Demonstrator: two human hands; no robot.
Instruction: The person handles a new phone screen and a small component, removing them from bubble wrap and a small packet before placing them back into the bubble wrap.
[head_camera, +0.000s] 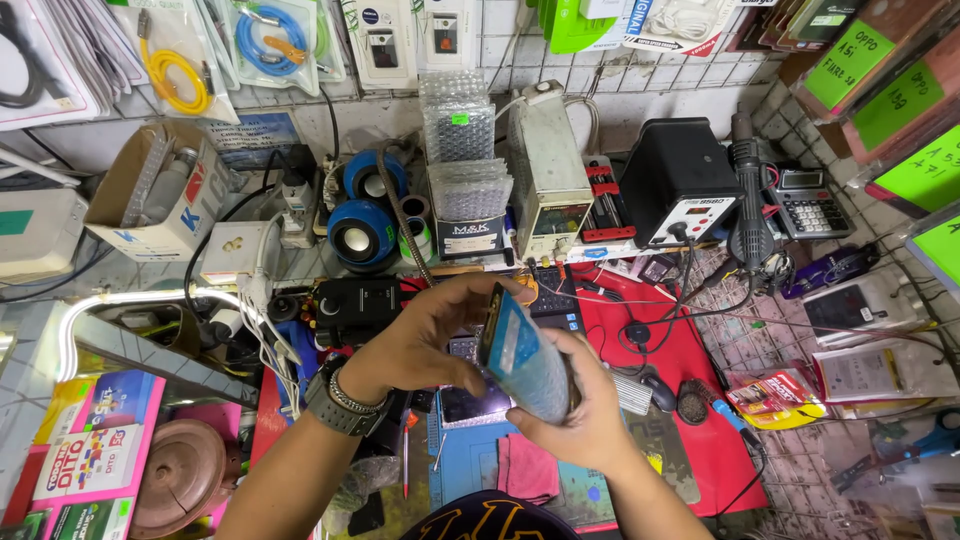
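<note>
While both hands meet above the tabletop (700, 440), left hand (420, 340) pinches the top edge of a smartphone (520, 350), right hand (575, 420) cups its lower end from beneath; phone tilted, blue film on its face; likely light, rigid, slick, glass fragile, so grip side edges; black speaker (360, 235) beyond left hand

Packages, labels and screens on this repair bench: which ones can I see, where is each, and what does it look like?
Cable packs: clear bags hung top left, yellow and blue coils.
Cardboard box: left, open, brown with blue and red print.
Bubble-wrap packets: stacked centre back, clear.
Green labels: right, bright rectangles, handwritten.
Black station: small red display.
Calculator: right, grey.
Pink-bordered cards: bottom left.
Phone: between left hand and right hand.
</note>
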